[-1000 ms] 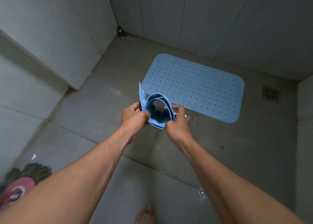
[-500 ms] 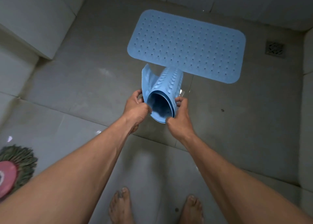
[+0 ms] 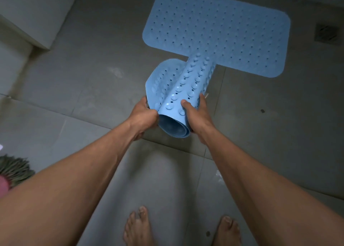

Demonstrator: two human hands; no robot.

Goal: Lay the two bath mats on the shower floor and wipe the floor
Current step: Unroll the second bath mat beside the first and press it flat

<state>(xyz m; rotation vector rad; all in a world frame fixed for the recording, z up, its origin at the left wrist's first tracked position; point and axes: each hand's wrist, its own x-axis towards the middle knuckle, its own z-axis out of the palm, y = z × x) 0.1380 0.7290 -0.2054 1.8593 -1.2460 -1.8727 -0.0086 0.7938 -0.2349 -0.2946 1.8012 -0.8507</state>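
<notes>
One blue bath mat [image 3: 219, 28] lies flat on the grey tiled shower floor [image 3: 83, 82], at the upper right of the head view. I hold a second blue bath mat [image 3: 188, 85], still rolled up, in front of me above the floor. Its suction cups face outward, and a loose flap has opened on its left side. My left hand [image 3: 144, 113] grips the flap's near edge. My right hand [image 3: 195, 115] clasps the roll from the right, thumb on top. The roll's far end overlaps the flat mat's near edge in view.
A square floor drain [image 3: 327, 34] sits at the far right. A mop head [image 3: 14, 168] with a pink centre lies at the left edge. A tiled ledge [image 3: 35, 13] rises at the upper left. My bare feet [image 3: 138, 229] stand on the tiles below.
The view has tilted downward and closer to the floor. The rolled mat has turned from end-on to pointing away from me, and its outer flap has unrolled further to the left.
</notes>
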